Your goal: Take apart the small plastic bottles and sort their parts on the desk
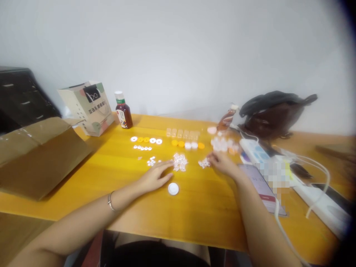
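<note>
My left hand [155, 178] rests on the table with its fingers stretched out and thumb apart, holding nothing. Its fingertips reach the edge of a pile of small white pieces with reddish marks [180, 162]. A round white disc [173, 189] lies just right of its thumb. At a smaller heap of little white pieces [204, 162], my right hand [222, 163] has its fingers drawn together in a pinch; blur hides what is between them. Small white discs [151, 161] lie beyond my left hand. Beyond my right hand is a cluster of translucent white pieces [221, 144].
Rows of white and yellow rings [146, 139], yellow and white caps [188, 145] and clear small containers [183, 134] cross the table. A cardboard box [41, 155], paper bag [96, 107] and sauce bottle [124, 113] stand left. A phone [260, 185] and power strip [319, 204] lie right.
</note>
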Demonstrator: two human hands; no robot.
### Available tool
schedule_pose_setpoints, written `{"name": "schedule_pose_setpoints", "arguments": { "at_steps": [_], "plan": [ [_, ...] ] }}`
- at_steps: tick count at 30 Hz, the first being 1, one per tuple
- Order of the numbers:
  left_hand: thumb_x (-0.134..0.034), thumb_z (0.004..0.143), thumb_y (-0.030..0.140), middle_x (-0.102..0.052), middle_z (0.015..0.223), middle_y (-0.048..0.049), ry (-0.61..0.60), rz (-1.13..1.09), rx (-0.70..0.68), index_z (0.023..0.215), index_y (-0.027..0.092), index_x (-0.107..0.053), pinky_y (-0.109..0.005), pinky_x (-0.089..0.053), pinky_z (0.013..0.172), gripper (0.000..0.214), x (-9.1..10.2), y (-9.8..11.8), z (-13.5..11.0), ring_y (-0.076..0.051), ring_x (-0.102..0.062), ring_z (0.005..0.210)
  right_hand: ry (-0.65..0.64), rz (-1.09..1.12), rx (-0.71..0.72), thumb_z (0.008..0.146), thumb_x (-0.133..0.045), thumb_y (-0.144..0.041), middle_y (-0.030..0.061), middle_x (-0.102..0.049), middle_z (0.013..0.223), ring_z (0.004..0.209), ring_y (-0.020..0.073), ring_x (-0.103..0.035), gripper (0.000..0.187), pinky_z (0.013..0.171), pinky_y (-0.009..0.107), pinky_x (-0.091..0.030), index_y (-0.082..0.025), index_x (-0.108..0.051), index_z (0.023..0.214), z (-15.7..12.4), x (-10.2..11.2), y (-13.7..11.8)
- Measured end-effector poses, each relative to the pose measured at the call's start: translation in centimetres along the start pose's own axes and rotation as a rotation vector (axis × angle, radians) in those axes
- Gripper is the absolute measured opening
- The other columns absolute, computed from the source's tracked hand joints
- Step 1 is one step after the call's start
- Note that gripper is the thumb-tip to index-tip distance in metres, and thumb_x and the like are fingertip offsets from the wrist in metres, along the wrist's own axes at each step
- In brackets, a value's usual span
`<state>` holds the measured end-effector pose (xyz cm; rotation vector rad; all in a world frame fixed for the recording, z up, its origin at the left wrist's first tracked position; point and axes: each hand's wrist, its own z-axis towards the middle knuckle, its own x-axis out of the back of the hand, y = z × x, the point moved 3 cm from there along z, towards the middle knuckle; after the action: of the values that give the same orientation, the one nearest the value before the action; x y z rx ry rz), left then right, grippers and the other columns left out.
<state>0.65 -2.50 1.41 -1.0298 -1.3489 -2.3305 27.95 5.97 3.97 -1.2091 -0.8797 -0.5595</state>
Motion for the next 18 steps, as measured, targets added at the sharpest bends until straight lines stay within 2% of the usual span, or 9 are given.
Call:
{"name": "schedule_pose_setpoints", "arguments": {
  "at_steps": [5, 9, 13, 16, 18],
  "plan": [
    [-0.044, 0.089, 0.028, -0.055, 0.121, -0.0081, 0.015, -0.007, -0.063, 0.12, 0.022, -0.05, -0.039, -0.036, 0.099, 0.033, 0.7, 1.0, 0.0, -0.02, -0.049, 0.112, 0.02, -0.085, 0.026, 0.077, -0.045, -0.019, 0.0024, -0.063, 0.066, 0.062, 0.0158, -0.057, 0.015, 0.06, 0.025, -0.042, -0.018, -0.057, 0.069, 0.5, -0.5, 0.4],
    [-0.041, 0.09, 0.028, -0.06, 0.11, -0.0082, -0.106, 0.034, -0.178, 0.115, 0.021, -0.054, -0.037, -0.038, 0.093, 0.029, 1.4, 2.1, 0.0, -0.02, -0.052, 0.104, 0.019, -0.114, 0.014, 0.078, -0.044, -0.019, 0.0033, -0.063, 0.067, 0.064, 0.0166, -0.057, 0.016, 0.062, 0.026, -0.042, -0.017, -0.058, 0.072, 0.6, -0.6, 0.8],
    [-0.059, 0.077, 0.04, -0.062, 0.097, -0.0077, -0.235, 0.049, -0.253, 0.103, 0.021, -0.06, -0.034, -0.04, 0.083, 0.032, 1.8, 2.8, -0.2, -0.021, -0.055, 0.092, 0.016, -0.115, -0.005, 0.078, -0.044, -0.019, 0.0037, -0.063, 0.07, 0.065, 0.0161, -0.057, 0.014, 0.06, 0.025, -0.041, -0.016, -0.058, 0.077, 0.5, -0.5, 1.1],
    [-0.068, 0.066, 0.047, -0.062, 0.092, -0.0062, -0.268, 0.06, -0.266, 0.097, 0.021, -0.06, -0.031, -0.04, 0.077, 0.041, 1.6, 2.9, -0.2, -0.02, -0.055, 0.085, 0.02, -0.113, -0.025, 0.076, -0.048, -0.022, 0.0024, -0.061, 0.066, 0.062, 0.0157, -0.056, 0.011, 0.056, 0.024, -0.039, -0.017, -0.058, 0.076, 0.3, -0.3, 0.9],
    [-0.068, 0.064, 0.047, -0.062, 0.09, -0.0051, -0.275, 0.083, -0.265, 0.094, 0.021, -0.06, -0.03, -0.039, 0.075, 0.04, 1.4, 2.8, -0.3, -0.019, -0.055, 0.082, 0.041, -0.112, -0.03, 0.076, -0.05, -0.026, 0.0012, -0.059, 0.062, 0.058, 0.0154, -0.054, 0.013, 0.054, 0.024, -0.037, -0.017, -0.058, 0.076, 0.2, 0.1, 0.5]
  ]
}}
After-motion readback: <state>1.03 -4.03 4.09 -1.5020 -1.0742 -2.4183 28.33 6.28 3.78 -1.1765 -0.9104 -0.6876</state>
